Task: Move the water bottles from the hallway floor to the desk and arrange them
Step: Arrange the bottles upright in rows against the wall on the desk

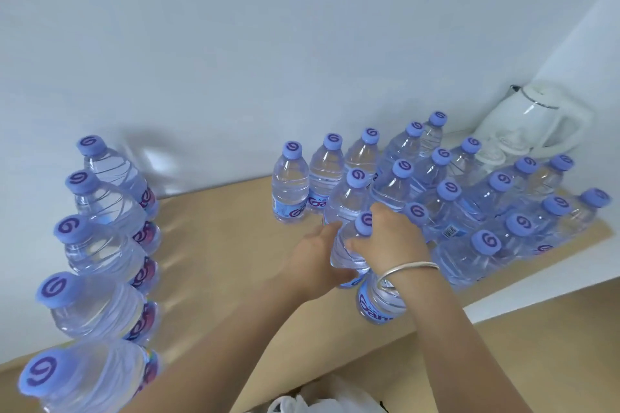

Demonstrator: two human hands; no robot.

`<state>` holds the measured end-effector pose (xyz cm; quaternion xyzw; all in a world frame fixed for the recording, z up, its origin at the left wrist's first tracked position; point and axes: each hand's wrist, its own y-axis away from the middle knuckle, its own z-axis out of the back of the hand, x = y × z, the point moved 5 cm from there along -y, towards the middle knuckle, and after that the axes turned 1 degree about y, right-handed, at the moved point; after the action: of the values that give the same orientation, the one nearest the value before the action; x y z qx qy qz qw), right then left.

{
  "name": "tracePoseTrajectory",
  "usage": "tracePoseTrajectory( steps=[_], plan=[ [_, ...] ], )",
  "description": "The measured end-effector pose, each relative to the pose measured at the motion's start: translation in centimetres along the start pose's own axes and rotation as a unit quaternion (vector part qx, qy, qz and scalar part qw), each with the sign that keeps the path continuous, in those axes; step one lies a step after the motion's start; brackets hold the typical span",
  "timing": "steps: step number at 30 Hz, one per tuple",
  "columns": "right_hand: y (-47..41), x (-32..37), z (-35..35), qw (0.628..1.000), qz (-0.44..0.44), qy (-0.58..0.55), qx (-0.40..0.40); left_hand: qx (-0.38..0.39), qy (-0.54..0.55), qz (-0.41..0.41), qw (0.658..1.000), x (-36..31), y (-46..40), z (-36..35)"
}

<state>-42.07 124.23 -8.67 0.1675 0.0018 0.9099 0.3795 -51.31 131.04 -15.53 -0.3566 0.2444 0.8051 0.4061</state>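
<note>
Purple swirl-marked caps top the bottles (290,178); both hands, left hand (315,255) and right hand (389,241), grip one bottle (349,251).

One view only, riding on the person's head, looking forward and steeply down onto the desk (218,245). It sits close above the desk's near edge, facing the white wall (268,43) behind it. The wide lens bows bottles at the left margin outward. Forearms reach in from the bottom, and the desk's far-right corner just fits.
</note>
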Motion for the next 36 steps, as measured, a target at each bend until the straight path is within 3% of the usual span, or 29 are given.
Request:
tracePoseTrajectory(
  steps=[8, 12, 17, 19, 22, 25, 28, 31, 34, 36],
  plan=[
    [1.3, 2.0, 0.2, 0.995, 0.070, -0.057, -0.028, -0.021, 0.151, 0.014, 0.988, 1.4, 1.0, 1.2],
    [1.4, 3.9, 1.9, 0.968, 0.142, -0.205, -0.011, -0.093, 0.167, 0.008, 0.982, 1.5, 3.4, 4.8],
    [0.7, 6.7, 2.1, 0.867, 0.217, -0.415, 0.170, -0.127, 0.227, -0.005, 0.966, 0.3, 5.7, 9.9],
    [0.7, 7.4, 1.0, 0.840, 0.246, -0.424, 0.235, -0.119, 0.275, -0.012, 0.954, 0.1, 6.5, 11.7],
    [1.7, 8.9, -1.1, 0.769, 0.285, -0.435, 0.370, -0.049, 0.354, -0.040, 0.933, 0.2, 7.6, 14.0],
    [2.6, 10.9, -1.7, 0.715, 0.301, -0.464, 0.428, 0.006, 0.380, -0.057, 0.923, 0.2, 8.3, 15.5],
    [3.4, 13.1, -2.0, 0.674, 0.343, -0.466, 0.459, 0.010, 0.399, -0.049, 0.916, 0.7, 8.8, 16.6],
    [3.1, 14.0, -2.2, 0.676, 0.342, -0.479, 0.444, -0.003, 0.387, -0.043, 0.921, 0.5, 9.0, 17.2],
    [2.3, 13.7, -3.5, 0.731, 0.308, -0.464, 0.394, -0.095, 0.322, 0.013, 0.942, 0.7, 8.7, 18.2],
    [1.7, 13.2, -4.6, 0.759, 0.277, -0.462, 0.365, -0.115, 0.284, 0.061, 0.950, 0.9, 8.5, 18.2]
  ],
)
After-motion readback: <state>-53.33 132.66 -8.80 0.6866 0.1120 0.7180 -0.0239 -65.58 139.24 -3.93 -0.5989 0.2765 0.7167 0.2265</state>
